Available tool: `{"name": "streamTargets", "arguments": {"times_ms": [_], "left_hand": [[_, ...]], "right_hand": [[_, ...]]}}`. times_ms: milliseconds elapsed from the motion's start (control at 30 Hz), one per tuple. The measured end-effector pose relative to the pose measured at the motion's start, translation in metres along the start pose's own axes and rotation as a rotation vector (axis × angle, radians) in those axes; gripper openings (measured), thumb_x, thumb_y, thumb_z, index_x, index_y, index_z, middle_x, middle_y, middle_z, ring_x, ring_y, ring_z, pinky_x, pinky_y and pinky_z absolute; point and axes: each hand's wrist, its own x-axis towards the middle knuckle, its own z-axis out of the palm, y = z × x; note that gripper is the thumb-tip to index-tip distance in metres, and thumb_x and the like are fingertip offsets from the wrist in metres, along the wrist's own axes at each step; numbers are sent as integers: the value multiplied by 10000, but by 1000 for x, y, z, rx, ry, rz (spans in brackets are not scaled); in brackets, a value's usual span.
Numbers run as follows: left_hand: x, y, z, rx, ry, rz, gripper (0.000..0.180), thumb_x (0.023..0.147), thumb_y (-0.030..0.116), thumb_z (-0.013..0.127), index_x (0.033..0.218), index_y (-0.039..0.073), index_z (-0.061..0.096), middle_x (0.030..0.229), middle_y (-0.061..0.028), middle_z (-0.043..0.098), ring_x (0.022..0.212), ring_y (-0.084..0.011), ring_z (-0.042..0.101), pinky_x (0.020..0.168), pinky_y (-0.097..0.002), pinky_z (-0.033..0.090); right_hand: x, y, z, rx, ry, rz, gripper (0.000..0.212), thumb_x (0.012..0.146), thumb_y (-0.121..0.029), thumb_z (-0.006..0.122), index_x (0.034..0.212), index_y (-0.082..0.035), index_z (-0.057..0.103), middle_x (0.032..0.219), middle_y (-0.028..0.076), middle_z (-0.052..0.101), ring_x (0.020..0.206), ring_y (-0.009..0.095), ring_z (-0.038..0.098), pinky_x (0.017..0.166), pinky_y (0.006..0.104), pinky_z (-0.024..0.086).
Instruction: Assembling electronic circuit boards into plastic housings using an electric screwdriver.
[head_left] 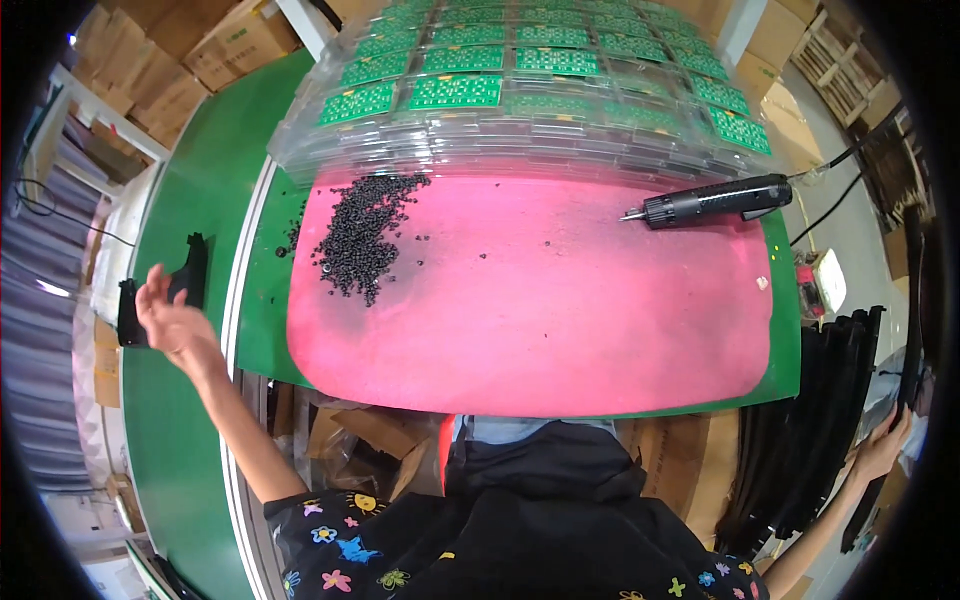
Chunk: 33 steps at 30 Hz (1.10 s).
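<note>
Left hand (pixel 170 315) at 9 o'clock, out over the green conveyor belt (pixel 185 470), fingers spread, grip open and empty. It sits just beside one black plastic part (pixel 160 290) lying on the belt; contact can't be confirmed.

Right hand (pixel 885 445) at 4 o'clock, low beside the counter, fingers curled on the edge of one long black panel (pixel 910 320) standing upright at the frame rim. Grip closed on it. A stack of similar black panels (pixel 810 430) stands on edge near it; count unreadable.

Counter: one pink mat (pixel 530 300) at centre on a green top.
- One heap of small black screws (pixel 365 235) at 11 o'clock on the mat, a few strays scattered right of it, too many to count.
- One black electric screwdriver (pixel 705 200) at 2 o'clock, lying flat, bit pointing left, cable running off right.
- Stacked clear plastic trays (pixel 520 130) at 12 o'clock, holding green circuit boards (pixel 455 92) in rows; over a dozen boards visible, exact count unclear.

Brown cardboard boxes (pixel 165 70) stacked at 10 o'clock, more at 1 o'clock. One small white device (pixel 825 280) at 3 o'clock off the mat edge.
</note>
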Motion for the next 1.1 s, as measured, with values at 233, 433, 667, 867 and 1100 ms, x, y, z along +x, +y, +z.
{"name": "streamTargets", "arguments": {"times_ms": [233,433,667,867,1100], "left_hand": [[-51,129,194,10,-970,337,355,808,-16,524,1114,11,347,1159,-179,410,1088,-285,458,966,-397,392],[-66,105,237,159,-1347,467,222,809,112,677,985,16,582,937,-136,595,876,-319,610,762,-398,488],[-67,99,222,263,-1255,377,97,816,82,650,881,12,636,864,-141,610,866,-342,616,748,-408,493],[-66,89,226,249,-1085,443,96,827,62,652,909,13,643,870,-128,611,839,-313,598,754,-390,485],[-84,129,225,-149,-1249,62,264,802,173,743,984,7,647,833,-106,604,753,-228,585,691,-317,475]], "right_hand": [[7,-162,-77,861,-159,-595,246,776,27,634,1020,27,608,929,171,595,833,333,584,670,388,471],[37,-296,-115,945,-320,-1111,244,655,-188,625,884,-106,628,856,24,576,737,184,567,587,321,450],[153,-371,-90,1079,-215,-828,301,749,-93,725,1018,-66,594,904,112,599,854,323,582,768,418,477],[237,-395,12,887,-670,-750,582,779,-38,713,1325,-70,512,1222,172,620,1077,361,596,901,420,492],[245,-396,19,767,-770,-688,817,723,-67,783,1432,-81,377,1208,207,628,1157,358,582,957,429,491]]}}
